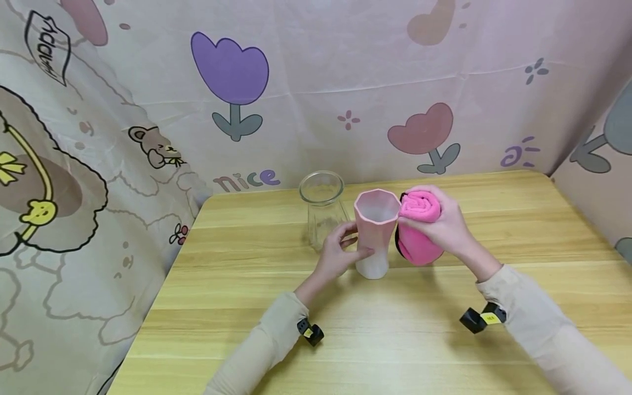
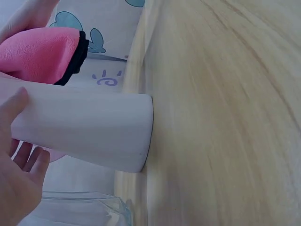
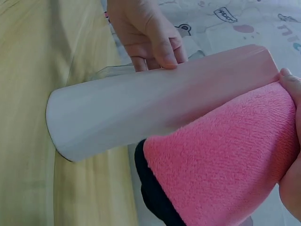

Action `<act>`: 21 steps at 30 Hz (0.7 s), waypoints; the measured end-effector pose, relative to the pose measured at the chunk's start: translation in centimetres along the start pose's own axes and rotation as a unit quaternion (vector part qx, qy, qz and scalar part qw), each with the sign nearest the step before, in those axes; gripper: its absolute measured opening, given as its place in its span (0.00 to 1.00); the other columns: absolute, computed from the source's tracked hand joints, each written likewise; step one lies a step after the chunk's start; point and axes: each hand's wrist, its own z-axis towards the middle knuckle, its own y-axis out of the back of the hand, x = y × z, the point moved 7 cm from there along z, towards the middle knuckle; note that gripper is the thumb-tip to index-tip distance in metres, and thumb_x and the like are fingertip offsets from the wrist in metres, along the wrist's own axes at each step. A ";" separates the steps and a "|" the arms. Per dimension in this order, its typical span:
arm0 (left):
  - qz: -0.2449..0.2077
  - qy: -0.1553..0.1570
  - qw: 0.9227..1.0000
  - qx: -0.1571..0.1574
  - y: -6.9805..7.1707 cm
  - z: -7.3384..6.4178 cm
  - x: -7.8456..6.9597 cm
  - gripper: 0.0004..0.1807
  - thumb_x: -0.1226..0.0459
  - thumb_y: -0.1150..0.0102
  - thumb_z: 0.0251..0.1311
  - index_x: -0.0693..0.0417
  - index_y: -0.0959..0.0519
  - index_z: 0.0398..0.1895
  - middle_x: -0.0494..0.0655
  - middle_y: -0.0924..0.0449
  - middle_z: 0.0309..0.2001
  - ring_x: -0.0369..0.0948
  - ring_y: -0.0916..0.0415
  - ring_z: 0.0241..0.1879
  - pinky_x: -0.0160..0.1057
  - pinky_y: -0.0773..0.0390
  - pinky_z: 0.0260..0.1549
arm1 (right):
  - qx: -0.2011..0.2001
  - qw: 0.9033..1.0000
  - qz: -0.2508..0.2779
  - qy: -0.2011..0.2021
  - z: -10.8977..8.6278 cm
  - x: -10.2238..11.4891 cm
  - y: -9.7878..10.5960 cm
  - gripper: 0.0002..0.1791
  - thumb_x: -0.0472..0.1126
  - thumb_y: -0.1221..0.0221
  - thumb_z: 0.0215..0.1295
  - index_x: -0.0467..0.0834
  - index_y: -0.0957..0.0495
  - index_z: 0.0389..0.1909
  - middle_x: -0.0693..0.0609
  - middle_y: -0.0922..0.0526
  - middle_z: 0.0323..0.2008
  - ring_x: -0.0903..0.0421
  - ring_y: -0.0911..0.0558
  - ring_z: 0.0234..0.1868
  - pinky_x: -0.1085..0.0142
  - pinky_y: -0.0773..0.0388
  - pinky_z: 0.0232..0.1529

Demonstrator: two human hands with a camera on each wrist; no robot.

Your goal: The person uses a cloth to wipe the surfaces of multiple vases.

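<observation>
A tall vase (image 1: 375, 236), pink at its faceted rim and fading to white at the base, stands upright on the table. My left hand (image 1: 340, 251) holds it from the left, thumb across the front and fingers around the side. In my right hand (image 1: 446, 222) is a rolled pink towel (image 1: 419, 241) with black edging, gripped near its top and raised beside the vase's rim. The right wrist view shows the fluffy towel (image 3: 225, 155) overlapping the vase (image 3: 127, 103). Through the vase's mouth, its pale inside shows.
Just behind my left hand stands a clear glass vase (image 1: 321, 200) with a wide round rim. The wooden table (image 1: 237, 307) backs onto a printed fabric curtain (image 1: 316, 82), and more curtain hangs along the left and right sides.
</observation>
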 end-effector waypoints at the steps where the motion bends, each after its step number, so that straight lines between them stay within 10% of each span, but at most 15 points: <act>1: 0.000 -0.001 1.000 0.000 0.0 -0.1 -0.1 0.29 0.76 0.33 0.42 0.69 0.30 0.52 0.61 0.29 0.50 0.51 0.30 0.52 0.40 0.27 0.52 | 0.004 1.000 0.006 0.001 0.0 0.0 -0.1 0.27 0.28 0.30 0.40 0.36 0.27 0.46 0.64 0.23 0.37 0.64 0.25 0.39 0.77 0.26 0.39; 21: -0.005 -0.001 1.000 -0.003 -0.1 -0.3 0.0 0.30 0.75 0.34 0.44 0.70 0.32 0.54 0.62 0.30 0.52 0.52 0.30 0.53 0.39 0.26 0.51 | 0.174 0.982 -0.014 -0.073 -3.2 -7.2 -5.1 0.30 0.41 0.32 0.48 0.38 0.30 0.52 0.44 0.21 0.42 0.57 0.22 0.40 0.66 0.21 0.40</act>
